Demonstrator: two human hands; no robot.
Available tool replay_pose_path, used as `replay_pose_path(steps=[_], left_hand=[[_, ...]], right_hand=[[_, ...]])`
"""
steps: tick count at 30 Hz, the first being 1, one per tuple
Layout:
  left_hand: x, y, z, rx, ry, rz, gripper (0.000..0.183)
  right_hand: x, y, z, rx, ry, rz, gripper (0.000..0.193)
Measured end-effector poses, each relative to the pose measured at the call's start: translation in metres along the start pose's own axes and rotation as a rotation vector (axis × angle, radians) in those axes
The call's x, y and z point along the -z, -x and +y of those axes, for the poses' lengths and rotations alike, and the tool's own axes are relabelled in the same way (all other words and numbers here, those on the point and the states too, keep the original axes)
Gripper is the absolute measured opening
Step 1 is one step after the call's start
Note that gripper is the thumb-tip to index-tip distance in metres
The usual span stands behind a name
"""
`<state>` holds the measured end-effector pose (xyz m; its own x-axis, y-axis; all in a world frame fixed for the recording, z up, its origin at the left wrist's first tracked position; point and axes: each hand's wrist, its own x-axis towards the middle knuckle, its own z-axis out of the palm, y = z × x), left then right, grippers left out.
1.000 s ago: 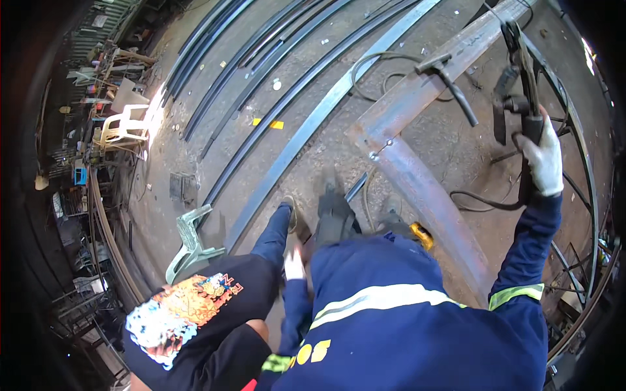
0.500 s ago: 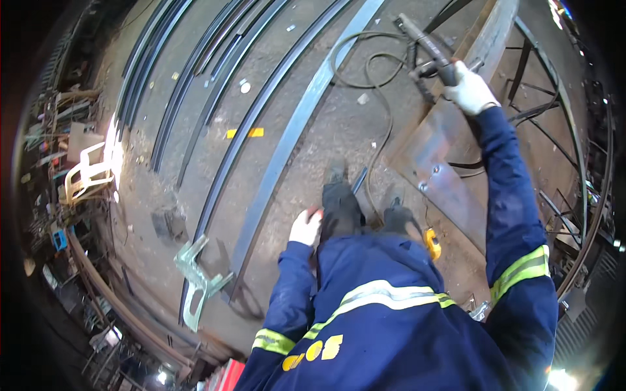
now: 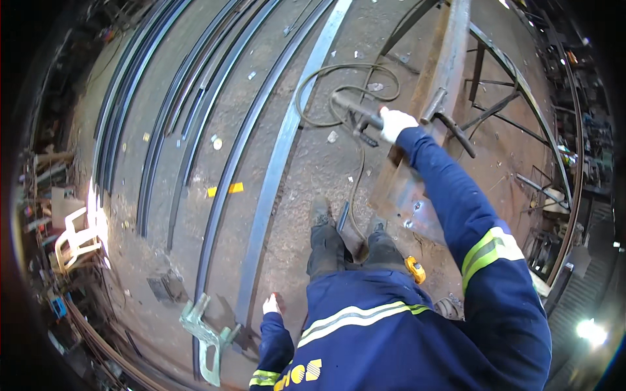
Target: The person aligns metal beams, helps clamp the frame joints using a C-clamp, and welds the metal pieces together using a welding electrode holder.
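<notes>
My right hand (image 3: pixel 396 124), in a white glove, is closed round the rear of a long grey, grinder-like power tool (image 3: pixel 357 109). The tool is held above the floor, its far end pointing left, just left of a rusty steel beam (image 3: pixel 430 62). Its exact kind is hard to make out. My left hand (image 3: pixel 272 304), in a pale glove with reddish fingertips, hangs low at my left side, fingers loosely apart. Nothing shows in it. A short metal bar with a dark curved handle (image 3: pixel 460 133) rests by the beam, just right of my right hand.
A looped cable (image 3: pixel 319 120) lies on the floor ahead of my feet. Long steel bars (image 3: pixel 277 153) run along the floor at left. A pale green metal stand (image 3: pixel 207 339) is at lower left. A yellow tape measure (image 3: pixel 415 269) shows beside my right leg. A steel frame (image 3: pixel 551 111) stands right.
My right hand has moved left with the power tool, away from the beam, uncovering the bar with the curved handle. My left hand has dropped lower and farther left. The view has shifted.
</notes>
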<state>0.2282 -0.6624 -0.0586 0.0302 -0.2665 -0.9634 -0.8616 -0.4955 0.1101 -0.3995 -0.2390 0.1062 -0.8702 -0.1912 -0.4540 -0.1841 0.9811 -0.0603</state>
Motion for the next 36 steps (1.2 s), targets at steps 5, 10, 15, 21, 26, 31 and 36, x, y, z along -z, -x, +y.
replay_pose_path(steps=[5, 10, 15, 21, 26, 31, 36], left_hand=[[-0.056, 0.031, 0.072, -0.155, -0.066, -0.125, 0.045], [-0.056, 0.032, 0.142, -0.272, -0.048, -0.193, 0.048], [-0.048, 0.033, 0.191, -0.259, -0.219, -0.135, 0.053], [-0.078, 0.072, 0.214, -0.294, -0.317, -0.1, 0.051], [-0.085, 0.101, 0.195, -0.291, -0.351, -0.142, 0.041], [-0.09, 0.138, 0.2, -0.379, -0.459, -0.179, 0.03], [-0.107, 0.146, 0.221, -0.291, -0.319, -0.056, 0.033]], right_hand=[[0.003, 0.03, -0.012, 0.014, 0.056, 0.026, 0.027], [-0.003, 0.053, -0.015, 0.003, 0.201, 0.1, 0.022], [0.015, 0.098, -0.004, -0.019, 0.196, 0.219, 0.016], [-0.015, 0.14, 0.037, -0.038, -0.013, 0.717, 0.031], [-0.009, 0.206, 0.014, -0.122, -0.513, 0.898, 0.047], [-0.028, 0.25, 0.073, -0.438, -0.564, 0.874, 0.059], [0.027, 0.212, 0.092, -0.122, -0.56, 0.572, 0.07]])
